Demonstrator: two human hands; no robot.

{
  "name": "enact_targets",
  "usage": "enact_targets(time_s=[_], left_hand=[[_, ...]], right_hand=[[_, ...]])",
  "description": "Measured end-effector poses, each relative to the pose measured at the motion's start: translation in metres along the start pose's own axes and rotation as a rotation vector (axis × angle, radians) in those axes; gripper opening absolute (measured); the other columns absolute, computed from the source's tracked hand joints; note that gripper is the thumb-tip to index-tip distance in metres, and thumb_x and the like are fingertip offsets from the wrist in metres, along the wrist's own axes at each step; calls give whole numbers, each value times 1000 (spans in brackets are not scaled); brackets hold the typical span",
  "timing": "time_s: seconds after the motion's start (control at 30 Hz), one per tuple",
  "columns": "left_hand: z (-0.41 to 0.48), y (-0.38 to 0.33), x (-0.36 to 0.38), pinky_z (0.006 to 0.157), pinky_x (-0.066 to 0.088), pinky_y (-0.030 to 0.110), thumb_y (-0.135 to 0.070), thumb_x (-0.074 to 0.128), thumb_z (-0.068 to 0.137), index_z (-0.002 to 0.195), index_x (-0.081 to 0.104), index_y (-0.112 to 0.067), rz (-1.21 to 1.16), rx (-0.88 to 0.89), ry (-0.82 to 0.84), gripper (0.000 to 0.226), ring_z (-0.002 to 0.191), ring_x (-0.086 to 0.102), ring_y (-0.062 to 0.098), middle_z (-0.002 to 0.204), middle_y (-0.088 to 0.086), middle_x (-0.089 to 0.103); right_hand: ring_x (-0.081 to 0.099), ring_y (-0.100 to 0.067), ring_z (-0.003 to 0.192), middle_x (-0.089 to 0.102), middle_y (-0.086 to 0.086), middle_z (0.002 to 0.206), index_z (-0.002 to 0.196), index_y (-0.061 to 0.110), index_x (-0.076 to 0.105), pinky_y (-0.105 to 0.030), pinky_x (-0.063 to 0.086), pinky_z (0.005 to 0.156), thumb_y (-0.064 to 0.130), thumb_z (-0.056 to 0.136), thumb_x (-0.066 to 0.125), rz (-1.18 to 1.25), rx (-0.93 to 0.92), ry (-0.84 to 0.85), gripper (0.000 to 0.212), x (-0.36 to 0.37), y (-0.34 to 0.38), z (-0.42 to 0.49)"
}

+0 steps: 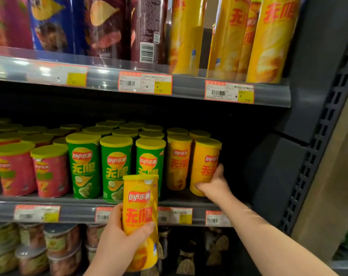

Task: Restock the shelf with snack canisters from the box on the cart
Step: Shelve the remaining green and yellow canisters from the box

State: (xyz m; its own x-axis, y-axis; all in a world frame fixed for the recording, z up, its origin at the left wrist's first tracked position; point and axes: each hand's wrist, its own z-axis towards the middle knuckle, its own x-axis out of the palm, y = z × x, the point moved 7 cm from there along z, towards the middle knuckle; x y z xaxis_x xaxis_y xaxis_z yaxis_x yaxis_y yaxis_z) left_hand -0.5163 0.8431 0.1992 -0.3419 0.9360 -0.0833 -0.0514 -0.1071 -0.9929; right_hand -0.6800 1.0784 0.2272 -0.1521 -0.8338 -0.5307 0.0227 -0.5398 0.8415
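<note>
While shelf (pixel 77 212) stands packed with pink, green and yellow canisters (pixel 83 166), right hand (pixel 215 186) grips yellow end canister (pixel 205 162), slightly tilted, near front edge toward shelf's right end. Left hand (pixel 117 242) wraps spare yellow canister (pixel 139 206), upright, before shelf's front edge, mid-span.

Cans (pixel 140 214) look glossy with printed wrap, lids (pixel 83 138) matt yellow plastic, shelf (pixel 189 90) dark matt metal, price tags (pixel 145 83) paper.

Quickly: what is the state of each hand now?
Left hand: closed, holding a raised yellow canister.
Right hand: closed, gripping the rightmost shelf canister.
</note>
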Motion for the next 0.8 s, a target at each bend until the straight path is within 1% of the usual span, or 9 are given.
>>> enact_targets(time_s=[0.07, 0.1, 0.17, 0.27, 0.43, 0.53, 0.67, 0.73, 0.8], left_hand=[[2, -1, 6, 65, 44, 23, -34, 86, 63, 99, 50, -36, 9, -6, 19, 51, 82, 64, 8, 81, -9, 70], [2, -1, 8, 64, 44, 22, -26, 84, 68, 101, 49, -36, 12, -10, 26, 50, 82, 64, 9, 81, -7, 70], [5, 1, 10, 64, 45, 23, -20, 82, 68, 99, 50, -36, 14, -8, 27, 47, 80, 65, 10, 77, -10, 73], [8, 3, 8, 64, 45, 22, -18, 82, 69, 97, 50, -36, 25, -5, 33, 47, 79, 66, 10, 78, -27, 68], [8, 3, 6, 63, 44, 20, -15, 82, 68, 95, 49, -37, -3, -6, 51, 48, 79, 65, 9, 77, -28, 68], [7, 2, 5, 64, 44, 21, -30, 87, 63, 96, 49, -39, -28, -21, 63, 51, 81, 65, 8, 79, -30, 68], [6, 3, 2, 69, 48, 27, -55, 77, 32, 98, 48, -44, 0, -29, 90, 73, 83, 67, 8, 85, -24, 70], [5, 2, 1, 71, 49, 28, -60, 73, 28, 99, 48, -45, 9, -22, 91, 77, 85, 67, 8, 87, -12, 73], [3, 1, 0, 68, 48, 25, -58, 74, 30, 102, 48, -42, 13, -14, 110, 78, 85, 66, 8, 90, -7, 71]], right_hand=[[48, -32, 124, 44, -12, 139, 148, 16, 8, -39, 42, 100, 19, 79, 74, -22, 9, 9, 95, -1, 1, 5], [46, -32, 126, 41, -13, 142, 148, 15, 9, -40, 41, 101, 21, 80, 74, -37, 22, 10, 95, -1, 2, 8], [43, -33, 129, 38, -13, 144, 148, 13, 11, -41, 40, 102, 22, 80, 73, -52, 44, 7, 92, -1, 4, 14], [45, -33, 127, 42, -13, 141, 145, 14, 17, -42, 41, 101, 21, 80, 74, -48, 51, -3, 86, 1, 5, 20], [44, -34, 128, 41, -15, 142, 146, 14, 15, -45, 41, 103, 20, 80, 73, -41, 66, -10, 88, 4, 4, 26], [43, -34, 129, 40, -15, 143, 146, 14, 16, -45, 40, 102, 19, 80, 73, -20, 74, -14, 87, 4, 3, 25], [36, -34, 135, 31, -13, 150, 150, 19, 10, -47, 37, 105, 22, 77, 77, 58, 63, -90, 100, -7, 3, 18], [33, -33, 137, 25, -12, 152, 151, 21, 11, -46, 37, 105, 25, 75, 79, 51, -40, -190, 101, -20, 11, 9], [33, -34, 136, 25, -12, 151, 149, 18, 17, -46, 36, 105, 30, 74, 79, -78, -220, -311, 98, -32, 30, -4]])
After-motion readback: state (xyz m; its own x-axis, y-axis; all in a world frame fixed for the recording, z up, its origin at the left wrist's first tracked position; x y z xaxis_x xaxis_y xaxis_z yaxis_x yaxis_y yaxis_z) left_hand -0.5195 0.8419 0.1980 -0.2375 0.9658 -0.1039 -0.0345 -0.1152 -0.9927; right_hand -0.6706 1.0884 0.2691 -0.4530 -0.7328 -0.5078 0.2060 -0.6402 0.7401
